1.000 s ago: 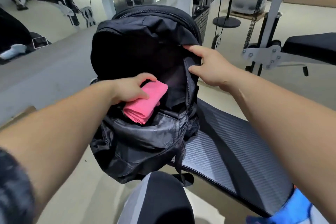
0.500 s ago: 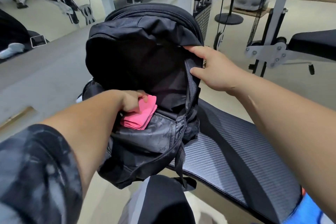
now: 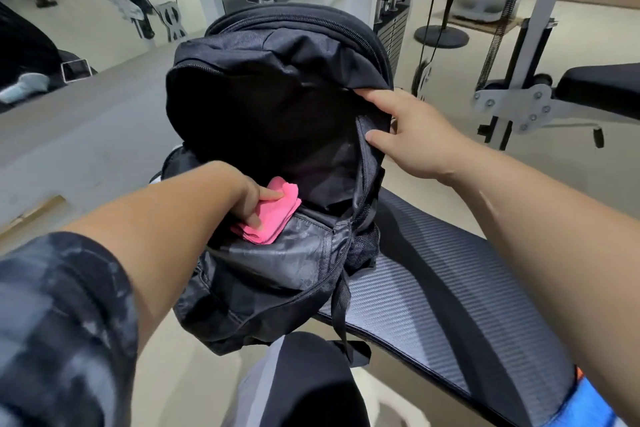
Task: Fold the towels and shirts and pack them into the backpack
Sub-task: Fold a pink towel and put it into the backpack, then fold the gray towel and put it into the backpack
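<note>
We see the folded pink towel [image 3: 268,215] lying in the mouth of the black backpack [image 3: 277,114], low in the opening at about 7 o'clock, resting on the grey lining of the front flap with its lower corner poking over the edge. The left hand [image 3: 242,198] pinches it: 1 finger lies flat across the top of the cloth and another presses its near side, while the other fingers are hidden behind the wrist. The right hand [image 3: 412,135] is at 3 o'clock on the bag, its fingers loosely spread, index tip hooked on the upper rim and thumb pressing the zipper edge, holding the opening wide. The backpack stands upright at the end of a dark ribbed bench pad [image 3: 450,305], which runs off toward 4 o'clock. A blue cloth [image 3: 588,402] lies at the bench's near end. Gym machine frames [image 3: 519,97] stand behind at 2 o'clock.
</note>
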Demonstrator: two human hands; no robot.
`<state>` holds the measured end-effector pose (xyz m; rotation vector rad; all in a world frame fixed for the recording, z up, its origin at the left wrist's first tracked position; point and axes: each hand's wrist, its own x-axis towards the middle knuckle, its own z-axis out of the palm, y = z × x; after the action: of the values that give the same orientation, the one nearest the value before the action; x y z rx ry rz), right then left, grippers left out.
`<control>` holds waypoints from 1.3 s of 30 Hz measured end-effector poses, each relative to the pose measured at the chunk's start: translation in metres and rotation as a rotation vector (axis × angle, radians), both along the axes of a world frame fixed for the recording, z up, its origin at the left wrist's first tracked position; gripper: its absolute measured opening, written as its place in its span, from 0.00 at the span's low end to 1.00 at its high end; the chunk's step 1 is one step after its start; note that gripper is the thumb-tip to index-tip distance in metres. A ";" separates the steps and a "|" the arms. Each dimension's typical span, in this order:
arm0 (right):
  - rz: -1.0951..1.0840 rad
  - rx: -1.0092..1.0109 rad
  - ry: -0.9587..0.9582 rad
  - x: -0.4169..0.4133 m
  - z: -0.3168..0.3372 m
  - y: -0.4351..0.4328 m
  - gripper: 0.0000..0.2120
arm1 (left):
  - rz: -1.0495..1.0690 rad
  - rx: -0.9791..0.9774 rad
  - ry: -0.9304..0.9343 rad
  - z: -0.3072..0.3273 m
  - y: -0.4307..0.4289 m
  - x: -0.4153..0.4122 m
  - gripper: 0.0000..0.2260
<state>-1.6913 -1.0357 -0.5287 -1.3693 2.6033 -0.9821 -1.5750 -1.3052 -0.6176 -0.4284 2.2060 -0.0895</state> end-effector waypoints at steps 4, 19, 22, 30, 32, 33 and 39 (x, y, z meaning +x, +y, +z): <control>0.002 0.012 0.006 0.000 -0.003 -0.002 0.31 | -0.091 -0.097 0.032 0.008 0.016 0.001 0.38; 0.008 0.193 0.130 0.050 -0.031 0.082 0.28 | -0.532 -0.094 1.033 0.092 0.179 0.094 0.17; -0.064 0.216 0.081 0.064 -0.046 0.132 0.29 | -0.588 0.004 1.072 0.091 0.229 0.087 0.17; -0.455 0.343 -0.055 0.102 -0.109 0.294 0.28 | -0.628 0.295 0.893 0.031 0.366 0.056 0.22; -0.590 0.396 -0.031 0.117 -0.123 0.322 0.26 | -0.601 0.326 0.816 0.007 0.395 0.054 0.24; -0.658 0.429 -0.005 0.125 -0.130 0.334 0.25 | -0.581 0.336 0.781 -0.005 0.407 0.053 0.24; -0.999 0.388 0.041 0.148 -0.144 0.397 0.23 | -0.471 0.572 0.760 -0.051 0.459 0.062 0.22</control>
<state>-1.5431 -0.6383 -0.6727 0.0576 3.2544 -0.3885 -1.5133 -0.8467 -0.6687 0.4614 2.8773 0.5231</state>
